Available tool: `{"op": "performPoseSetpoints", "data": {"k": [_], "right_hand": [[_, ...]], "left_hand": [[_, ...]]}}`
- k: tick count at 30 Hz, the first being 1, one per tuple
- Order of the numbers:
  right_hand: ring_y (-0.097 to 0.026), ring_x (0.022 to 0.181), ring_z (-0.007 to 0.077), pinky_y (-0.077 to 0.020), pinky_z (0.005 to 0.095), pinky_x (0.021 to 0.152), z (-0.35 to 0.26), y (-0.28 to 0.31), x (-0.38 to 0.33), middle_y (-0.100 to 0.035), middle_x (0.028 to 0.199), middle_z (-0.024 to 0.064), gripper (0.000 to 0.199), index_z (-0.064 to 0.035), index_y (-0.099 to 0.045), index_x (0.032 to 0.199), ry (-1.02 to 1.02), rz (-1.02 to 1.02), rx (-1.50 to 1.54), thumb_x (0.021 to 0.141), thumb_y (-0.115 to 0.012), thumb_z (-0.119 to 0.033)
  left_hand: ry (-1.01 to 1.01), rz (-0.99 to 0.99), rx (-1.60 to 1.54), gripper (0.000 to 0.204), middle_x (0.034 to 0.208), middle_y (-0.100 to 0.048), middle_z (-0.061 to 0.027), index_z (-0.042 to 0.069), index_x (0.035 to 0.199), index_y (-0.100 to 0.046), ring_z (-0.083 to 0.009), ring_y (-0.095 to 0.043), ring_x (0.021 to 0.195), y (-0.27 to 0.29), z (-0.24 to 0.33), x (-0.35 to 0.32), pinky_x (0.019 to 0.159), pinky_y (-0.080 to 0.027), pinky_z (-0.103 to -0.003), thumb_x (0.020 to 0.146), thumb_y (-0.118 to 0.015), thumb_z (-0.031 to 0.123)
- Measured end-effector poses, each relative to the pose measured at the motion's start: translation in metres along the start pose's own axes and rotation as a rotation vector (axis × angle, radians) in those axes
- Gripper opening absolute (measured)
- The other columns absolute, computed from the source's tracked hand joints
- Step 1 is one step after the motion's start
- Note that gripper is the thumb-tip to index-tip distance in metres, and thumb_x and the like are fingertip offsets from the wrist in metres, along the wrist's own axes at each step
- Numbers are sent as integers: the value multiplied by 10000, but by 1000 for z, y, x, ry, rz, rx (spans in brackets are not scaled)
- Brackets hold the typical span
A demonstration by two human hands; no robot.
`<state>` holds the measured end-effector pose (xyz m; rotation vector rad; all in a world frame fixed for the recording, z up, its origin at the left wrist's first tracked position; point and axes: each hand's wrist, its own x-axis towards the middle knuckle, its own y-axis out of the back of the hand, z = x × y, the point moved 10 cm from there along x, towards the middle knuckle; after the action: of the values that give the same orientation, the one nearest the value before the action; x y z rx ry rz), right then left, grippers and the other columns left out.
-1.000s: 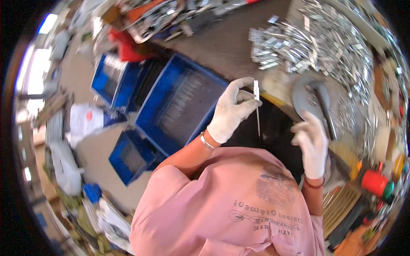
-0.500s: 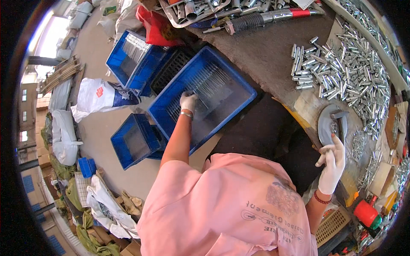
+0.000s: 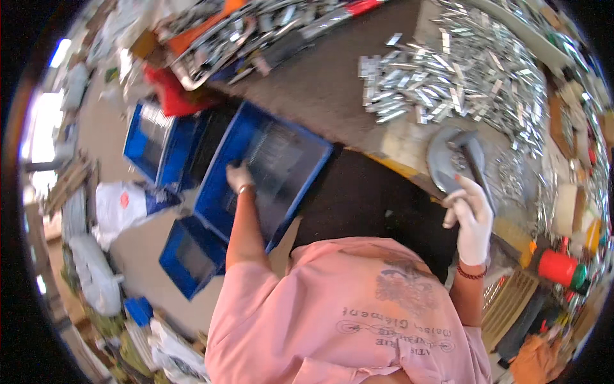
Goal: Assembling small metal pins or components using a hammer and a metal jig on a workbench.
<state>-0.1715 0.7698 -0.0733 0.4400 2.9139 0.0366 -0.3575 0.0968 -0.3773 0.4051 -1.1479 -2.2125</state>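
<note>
My left hand (image 3: 238,176), in a white glove, reaches into a large blue plastic crate (image 3: 300,192). Its fingers are smeared by motion, so whether they hold anything is unclear. Beside it, thin metal rods (image 3: 272,150) lie in a row on the crate's bottom. My right hand (image 3: 472,221), gloved with a reddish tip on one finger, is raised at the bench edge with fingers partly bent and apart. It appears to hold nothing. Just beyond it, a hammer (image 3: 474,163) rests across a round grey metal disc (image 3: 438,160), its handle running close behind my fingers.
A heap of short shiny metal tubes (image 3: 454,77) covers the bench's far right. Two smaller blue crates (image 3: 169,150) (image 3: 192,256) flank the large one. A white sack (image 3: 118,208) lies on the floor to the left. A red-and-green cylinder (image 3: 559,267) stands at right.
The view has swung, shifting the crates and bench leftward, and is now blurred. My left hand stays inside the large crate. My right hand remains raised near the hammer.
</note>
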Motion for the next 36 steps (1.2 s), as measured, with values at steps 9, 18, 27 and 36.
{"op": "performPoseSetpoints", "data": {"k": [9, 18, 27, 36], "right_hand": [[-636, 708, 87, -548, 242, 662, 1, 3, -7, -731, 987, 93, 372, 5, -638, 1378, -106, -2, 44, 1016, -554, 3], [-667, 830, 98, -571, 260, 768, -7, 19, -45, -743, 1014, 62, 291, 1, -710, 1293, -82, -44, -39, 1017, -616, 11], [-764, 970, 212, -598, 349, 864, -36, 72, -73, -784, 1062, 115, 220, -14, -742, 1188, 270, 182, -373, 974, -713, -50], [-719, 895, 322, -591, 457, 753, -43, 242, -112, -706, 950, 90, 56, -148, -761, 917, 135, 832, -1353, 877, -727, -166]], "left_hand": [[-1045, -51, -521, 127, 984, -738, -84, 30, 1006, -760, -236, -685, 903, 144, 421, -202, 840, -546, -361, 886, -801, 21], [-1365, -169, -115, 272, 1083, -701, -150, 94, 1023, -773, -380, -664, 1042, 95, 529, -307, 910, -541, -481, 781, -874, 164], [-1381, -507, -109, 93, 977, -686, -173, 35, 991, -739, -382, -674, 942, 78, 535, -304, 839, -529, -448, 912, -763, 78], [-940, -955, -526, 340, 1032, -652, -14, -3, 1416, -586, -74, -598, 895, 73, 526, -318, 772, -516, -236, 1076, -572, 8]]}}
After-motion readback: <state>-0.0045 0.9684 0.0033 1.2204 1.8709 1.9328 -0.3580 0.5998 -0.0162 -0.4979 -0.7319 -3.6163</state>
